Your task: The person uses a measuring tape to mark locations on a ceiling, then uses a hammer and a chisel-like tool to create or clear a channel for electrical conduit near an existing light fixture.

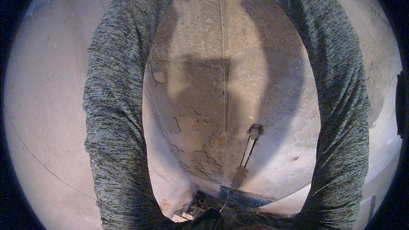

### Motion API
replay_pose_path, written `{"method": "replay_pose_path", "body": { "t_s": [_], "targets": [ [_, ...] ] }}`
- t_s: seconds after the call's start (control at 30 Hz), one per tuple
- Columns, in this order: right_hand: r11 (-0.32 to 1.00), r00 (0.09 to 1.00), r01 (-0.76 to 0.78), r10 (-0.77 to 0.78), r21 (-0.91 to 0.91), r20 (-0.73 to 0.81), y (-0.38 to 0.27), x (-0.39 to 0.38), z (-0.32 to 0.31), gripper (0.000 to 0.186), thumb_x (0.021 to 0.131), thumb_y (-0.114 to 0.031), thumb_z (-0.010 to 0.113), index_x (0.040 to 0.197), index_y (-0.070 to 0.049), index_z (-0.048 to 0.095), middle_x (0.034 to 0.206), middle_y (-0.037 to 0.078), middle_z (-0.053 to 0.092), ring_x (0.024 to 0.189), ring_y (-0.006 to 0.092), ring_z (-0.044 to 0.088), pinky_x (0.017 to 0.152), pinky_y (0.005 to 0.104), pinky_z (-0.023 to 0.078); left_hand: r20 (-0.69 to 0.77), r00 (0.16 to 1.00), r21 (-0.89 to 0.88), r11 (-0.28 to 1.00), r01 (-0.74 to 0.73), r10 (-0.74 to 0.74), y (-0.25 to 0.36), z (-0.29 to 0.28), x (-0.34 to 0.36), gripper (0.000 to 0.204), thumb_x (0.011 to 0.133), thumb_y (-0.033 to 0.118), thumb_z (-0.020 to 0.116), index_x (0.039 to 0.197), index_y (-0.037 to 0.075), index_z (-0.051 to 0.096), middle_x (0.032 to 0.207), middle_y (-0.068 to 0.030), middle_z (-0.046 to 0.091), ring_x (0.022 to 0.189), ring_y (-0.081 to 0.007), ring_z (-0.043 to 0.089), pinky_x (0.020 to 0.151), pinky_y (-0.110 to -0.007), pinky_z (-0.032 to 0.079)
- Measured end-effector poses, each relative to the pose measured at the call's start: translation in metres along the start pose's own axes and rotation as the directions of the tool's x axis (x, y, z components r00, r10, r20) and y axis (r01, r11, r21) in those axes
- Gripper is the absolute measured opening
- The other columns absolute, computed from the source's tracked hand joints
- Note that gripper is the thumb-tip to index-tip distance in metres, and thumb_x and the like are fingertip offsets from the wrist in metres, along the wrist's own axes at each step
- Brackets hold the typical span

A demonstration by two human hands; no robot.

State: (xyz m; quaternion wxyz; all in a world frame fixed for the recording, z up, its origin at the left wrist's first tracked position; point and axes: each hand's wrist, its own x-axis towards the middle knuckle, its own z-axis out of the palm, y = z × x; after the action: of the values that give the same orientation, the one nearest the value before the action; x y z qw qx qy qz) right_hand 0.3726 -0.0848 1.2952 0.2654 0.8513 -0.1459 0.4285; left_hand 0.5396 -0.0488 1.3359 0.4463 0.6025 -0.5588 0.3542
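Both grey-flecked sleeves, the left sleeve (115, 115) and the right sleeve (341, 115), reach up past the frame's top, so both hands are out of view and their grip is unknown. Between them, a cracked plaster wall (204, 102) carries a taut plumb string (223, 81) and a white pipe stub (248, 150).
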Motion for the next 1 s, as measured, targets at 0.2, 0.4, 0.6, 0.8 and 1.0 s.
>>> {"method": "replay_pose_path", "body": {
  "t_s": [0.2, 0.4, 0.6, 0.8, 1.0],
  "targets": [
    [1.0, 1.0, -0.015, 0.015, -0.026, 0.005, -0.001, -0.001, -0.005, 0.031, 0.09, -0.027, 0.06, 0.103, 0.001, 0.066, 0.1, 0.018, 0.068, 0.092, 0.0281, 0.065, 0.084, 0.0394, 0.05, -0.007, 1.0, -0.018, 1.0, -0.012, 0.012, 0.003, -0.004, 0.001, 0.018, 0.082, 0.016, 0.063, 0.08, 0.0, 0.07, 0.074, -0.0135, 0.067, 0.071, -0.0252, 0.064, 0.068, -0.037, 0.051],
    [0.999, 1.0, -0.027, 0.027, -0.034, 0.01, -0.001, 0.001, -0.011, 0.032, 0.091, -0.028, 0.06, 0.104, 0.0, 0.066, 0.101, 0.018, 0.068, 0.092, 0.0278, 0.065, 0.085, 0.0393, 0.05, -0.018, 1.0, -0.043, 0.999, -0.018, 0.017, 0.005, -0.011, 0.0, 0.017, 0.081, 0.016, 0.064, 0.08, 0.0, 0.071, 0.075, -0.0137, 0.067, 0.072, -0.0254, 0.064, 0.069, -0.037, 0.052],
    [0.999, 0.999, -0.036, 0.036, -0.018, 0.006, -0.004, 0.002, -0.014, 0.034, 0.091, -0.03, 0.06, 0.106, 0.0, 0.066, 0.102, 0.017, 0.068, 0.093, 0.0275, 0.065, 0.085, 0.0391, 0.05, -0.074, 0.996, -0.079, 0.996, -0.05, 0.045, 0.006, -0.033, -0.008, 0.017, 0.08, 0.015, 0.065, 0.08, 0.0, 0.071, 0.076, -0.014, 0.067, 0.073, -0.0256, 0.065, 0.07, -0.038, 0.052],
    [0.995, 0.993, -0.088, 0.091, 0.05, -0.073, 0.001, -0.01, -0.043, 0.035, 0.091, -0.032, 0.06, 0.107, -0.001, 0.066, 0.103, 0.017, 0.069, 0.094, 0.0273, 0.065, 0.086, 0.039, 0.05, -0.246, 0.951, -0.256, 0.934, -0.249, 0.186, 0.033, -0.073, -0.047, 0.016, 0.079, 0.015, 0.066, 0.08, -0.001, 0.071, 0.076, -0.0143, 0.067, 0.073, -0.0259, 0.065, 0.07, -0.038, 0.052],
    [0.203, 0.976, 0.216, -0.075, 0.955, -0.205, -0.073, -0.064, -0.018, 0.041, 0.09, -0.038, 0.063, 0.111, -0.003, 0.068, 0.104, 0.015, 0.069, 0.096, 0.0217, 0.065, 0.09, 0.0363, 0.05, -0.034, 0.999, -0.82, 0.573, -0.008, -0.035, -0.009, -0.102, -0.119, 0.029, 0.092, 0.025, 0.057, 0.11, 0.005, 0.068, 0.102, -0.0084, 0.067, 0.094, -0.0171, 0.063, 0.081, -0.03, 0.049]
  ]
}}
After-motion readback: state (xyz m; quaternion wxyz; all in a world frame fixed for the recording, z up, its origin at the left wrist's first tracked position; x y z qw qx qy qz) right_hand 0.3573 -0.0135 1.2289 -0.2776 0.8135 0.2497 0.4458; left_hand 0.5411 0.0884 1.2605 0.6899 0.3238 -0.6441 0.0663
